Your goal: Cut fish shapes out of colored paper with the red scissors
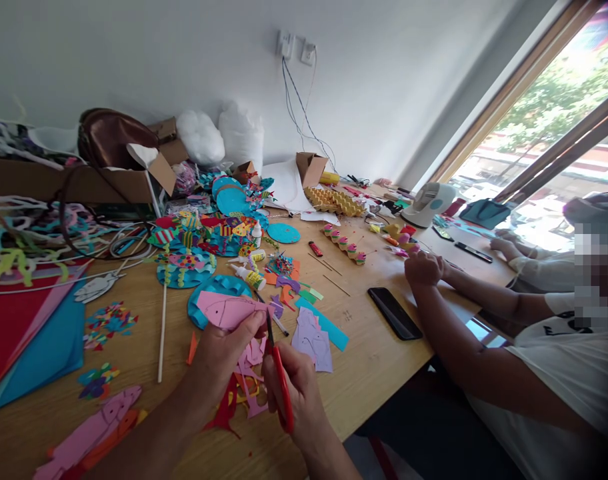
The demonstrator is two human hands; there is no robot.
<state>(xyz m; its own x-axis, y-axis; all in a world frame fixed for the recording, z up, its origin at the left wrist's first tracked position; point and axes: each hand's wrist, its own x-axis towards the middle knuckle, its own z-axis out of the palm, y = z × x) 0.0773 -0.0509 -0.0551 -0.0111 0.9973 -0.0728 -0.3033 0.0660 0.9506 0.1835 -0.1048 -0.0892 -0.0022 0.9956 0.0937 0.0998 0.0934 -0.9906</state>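
My left hand [234,345] pinches a sheet of pink paper [228,311] with a fish drawn on it in dark outline. Red-handled scissors [283,387] are in my right hand [297,377], their dark blades up against the paper's right end. Below my hands lie pink paper scraps [251,363] and red and yellow offcuts. Just beyond the paper is a blue paper disc [200,293], partly covered by it. Purple paper with drawn outlines [311,341] rests to the right. Cut pink fish shapes [97,427] lie at the lower left, over orange ones.
Decorated paper fish [199,230], glue bottles [249,275], a wooden stick [163,333] and coloured sheets [59,353] spread over the table. A phone [394,313] lies to the right, near a co-worker's clasped hands [424,269]. A cardboard box [69,180] stands at the back left.
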